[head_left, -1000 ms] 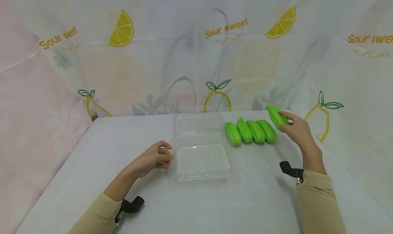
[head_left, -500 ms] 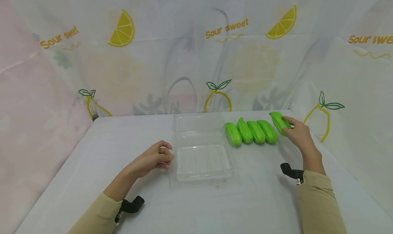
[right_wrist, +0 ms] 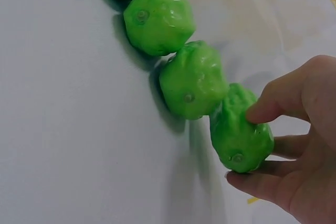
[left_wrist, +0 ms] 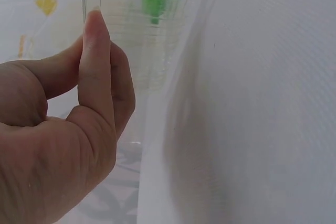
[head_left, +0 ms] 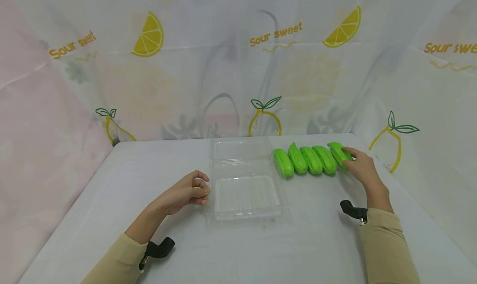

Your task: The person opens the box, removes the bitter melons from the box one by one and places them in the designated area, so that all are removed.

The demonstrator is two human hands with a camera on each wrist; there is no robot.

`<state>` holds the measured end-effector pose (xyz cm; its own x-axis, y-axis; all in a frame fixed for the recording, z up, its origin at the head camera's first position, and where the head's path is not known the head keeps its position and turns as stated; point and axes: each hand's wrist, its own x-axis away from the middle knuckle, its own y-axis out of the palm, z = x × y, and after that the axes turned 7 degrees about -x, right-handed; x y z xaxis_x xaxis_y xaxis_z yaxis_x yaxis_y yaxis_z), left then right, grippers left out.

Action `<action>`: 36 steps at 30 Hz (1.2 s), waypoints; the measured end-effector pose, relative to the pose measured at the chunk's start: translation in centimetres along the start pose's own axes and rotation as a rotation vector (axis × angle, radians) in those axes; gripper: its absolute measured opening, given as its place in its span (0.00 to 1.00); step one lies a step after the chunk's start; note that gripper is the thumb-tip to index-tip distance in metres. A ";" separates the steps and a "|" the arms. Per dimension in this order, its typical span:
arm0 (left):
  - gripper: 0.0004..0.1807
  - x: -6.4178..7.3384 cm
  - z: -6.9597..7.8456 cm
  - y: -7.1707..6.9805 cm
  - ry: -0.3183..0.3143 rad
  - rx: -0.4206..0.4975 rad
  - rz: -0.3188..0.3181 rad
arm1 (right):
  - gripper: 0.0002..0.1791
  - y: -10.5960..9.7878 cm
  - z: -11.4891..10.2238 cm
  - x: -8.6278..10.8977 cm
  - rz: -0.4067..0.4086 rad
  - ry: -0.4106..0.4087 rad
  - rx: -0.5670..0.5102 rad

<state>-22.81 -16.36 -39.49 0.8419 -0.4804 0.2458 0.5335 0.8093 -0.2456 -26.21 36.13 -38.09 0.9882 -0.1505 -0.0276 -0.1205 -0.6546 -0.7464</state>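
At the right end of a row of bright green, bumpy bitter melons, my right hand [head_left: 362,167] grips the last bitter melon [head_left: 338,155]. The right wrist view has the thumb on top of that bitter melon [right_wrist: 240,135] and fingers beneath it; its side meets or nearly meets its neighbour [right_wrist: 193,80]. A clear plastic clamshell box [head_left: 246,195] lies opened flat, left of the row, with nothing visible inside. My left hand [head_left: 185,193] pinches the box's left rim between thumb and fingers; in the left wrist view the thumb [left_wrist: 95,35] is at the clear edge.
The other bitter melons [head_left: 314,160] lie side by side, close to the box's right side. A white cloth [head_left: 156,164] covers the table. Behind hangs a lemon-printed curtain [head_left: 208,77]. Both wrists carry black camera mounts [head_left: 161,249].
My right hand has lowered its bitter melon towards the table, to the right end of the row. The left hand has stayed at the box's rim.
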 end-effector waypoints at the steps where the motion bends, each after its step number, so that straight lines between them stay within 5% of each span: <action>1: 0.27 0.0 0.0 0.0 0.000 0.001 -0.002 | 0.35 0.0 0.1 -0.1 -0.004 0.000 -0.002; 36: 0.28 0.1 0.0 -0.3 -0.013 0.027 -0.024 | 0.34 0.6 0.7 -0.2 -0.067 -0.004 -0.024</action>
<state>-22.88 -16.69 -39.42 0.8278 -0.4951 0.2638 0.5508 0.8067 -0.2143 -26.39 36.28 -38.96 0.9945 -0.1030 0.0197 -0.0560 -0.6804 -0.7307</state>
